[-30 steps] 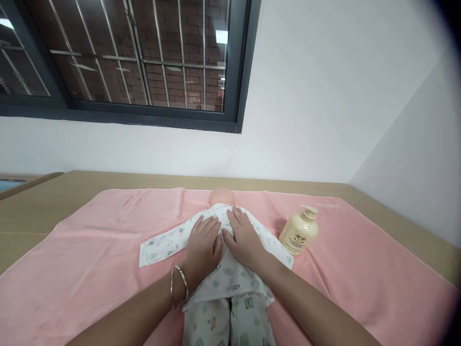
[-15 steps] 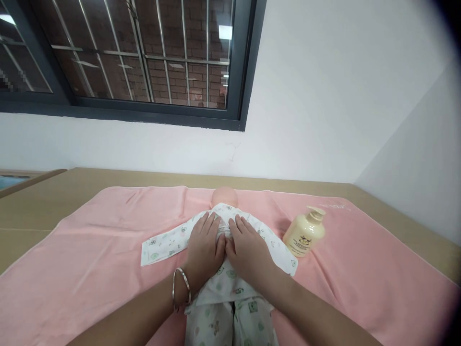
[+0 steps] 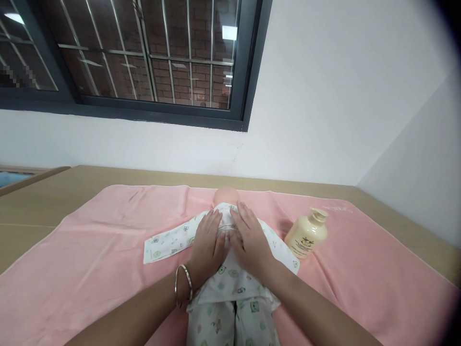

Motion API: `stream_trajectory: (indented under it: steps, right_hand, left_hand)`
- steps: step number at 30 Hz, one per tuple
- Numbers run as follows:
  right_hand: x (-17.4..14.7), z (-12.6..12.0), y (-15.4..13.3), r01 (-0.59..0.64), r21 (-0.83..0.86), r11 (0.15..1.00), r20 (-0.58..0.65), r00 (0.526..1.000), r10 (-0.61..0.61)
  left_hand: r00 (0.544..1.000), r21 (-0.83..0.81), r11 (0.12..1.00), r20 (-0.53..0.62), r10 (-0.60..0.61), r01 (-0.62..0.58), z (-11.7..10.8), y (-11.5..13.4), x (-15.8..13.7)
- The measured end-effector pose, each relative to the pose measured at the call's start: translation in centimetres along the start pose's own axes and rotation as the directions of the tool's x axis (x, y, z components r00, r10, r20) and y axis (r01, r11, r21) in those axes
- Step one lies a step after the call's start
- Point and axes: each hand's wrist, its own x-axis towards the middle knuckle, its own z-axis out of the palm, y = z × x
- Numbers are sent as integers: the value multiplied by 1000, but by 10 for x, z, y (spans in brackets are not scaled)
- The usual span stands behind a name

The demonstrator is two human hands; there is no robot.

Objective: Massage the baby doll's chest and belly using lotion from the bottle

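This looks like a baby-care room: small patterned clothes, pump bottle, pink sheet.

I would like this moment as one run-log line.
left hand: palm down on printed top; right hand: palm down on printed top; pump bottle: on pink cloth, beside sleeve

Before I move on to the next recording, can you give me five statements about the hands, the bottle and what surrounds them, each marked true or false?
1. The left hand and right hand rest on the shirt. True.
2. The bracelet is on the right wrist. False: it is on the left.
3. The bottle is to the right of both hands. True.
4. The cloth under the shirt is blue. False: it is pink.
5. The window frame is dark. True.
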Motion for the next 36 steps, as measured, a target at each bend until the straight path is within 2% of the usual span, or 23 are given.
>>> stream_trajectory:
  steps: [2, 3, 7, 8, 12, 13, 17, 20, 23, 26, 28, 29, 30, 31, 33, 34, 35, 36]
  right_hand:
    - [0, -1, 1, -11, 16, 1000, -61, 998, 12]
    - [0, -1, 1, -15, 21, 1000, -47, 999, 16]
    - [2, 2, 2, -29, 14, 999, 171, 985, 26]
    - [2, 1, 2, -31, 10, 999, 185, 982, 29]
    - [4, -2, -2, -33, -23, 999, 72, 997, 34]
    - [4, -2, -3, -27, -35, 999, 76, 997, 30]
    - [4, -9, -6, 7, -98, 995, 261, 965, 19]
    - [4, -42, -8, 60, -120, 991, 396, 918, -8]
    - [3, -94, -3, 78, -87, 993, 475, 880, -28]
    - [-1, -145, 19, -32, -149, 988, 407, 909, 90]
    - [-7, -170, 42, -149, -208, 967, 303, 930, 209]
    - [-11, -179, 56, -214, -229, 950, 255, 928, 271]
    - [-16, -188, 69, -288, -245, 926, 201, 919, 339]
    - [-20, -194, 80, -360, -257, 897, 160, 899, 407]
    - [-27, -205, 98, -464, -242, 852, 154, 849, 506]
    - [-29, -209, 102, -490, -220, 844, 191, 826, 530]
    - [-30, -212, 104, -502, -189, 844, 243, 809, 536]
    - [-29, -214, 104, -504, -155, 850, 299, 796, 527]
  left_hand:
    - [1000, -9, 1000, -2, -3, 3, -1, 1, 0]
    - [1000, -12, 1000, -4, -2, 2, -1, 1, 0]
    - [1000, -15, 1000, -2, -14, 14, -1, 1, 1]
    - [1000, -16, 1000, 0, -21, 21, -1, 1, 1]
    - [999, -12, 999, -9, -34, 34, 2, -1, 1]
    - [999, -8, 999, -14, -35, 35, 3, -2, 2]
    - [997, 30, 996, -15, -79, 79, 7, -5, 3]
    - [994, 96, 990, 25, -104, 101, 5, -3, 2]
    - [991, 134, 990, 121, -57, 41, -2, 7, 0]
    - [983, 34, 999, 183, -23, 17, -10, 28, 5]
    - [968, -167, 976, 231, -98, 138, -14, 48, 19]
    - [945, -297, 924, 286, -156, 243, -14, 60, 29]
    - [896, -454, 801, 387, -217, 390, -13, 72, 42]
    - [831, -588, 606, 495, -253, 535, -11, 83, 56]
    - [803, -638, 502, 547, -238, 584, -1, 104, 86]
    - [792, -657, 461, 574, -209, 597, 5, 112, 100]
    - [769, -682, 370, 611, -186, 631, 12, 120, 113]
    - [716, -703, 139, 676, -172, 697, 19, 127, 125]
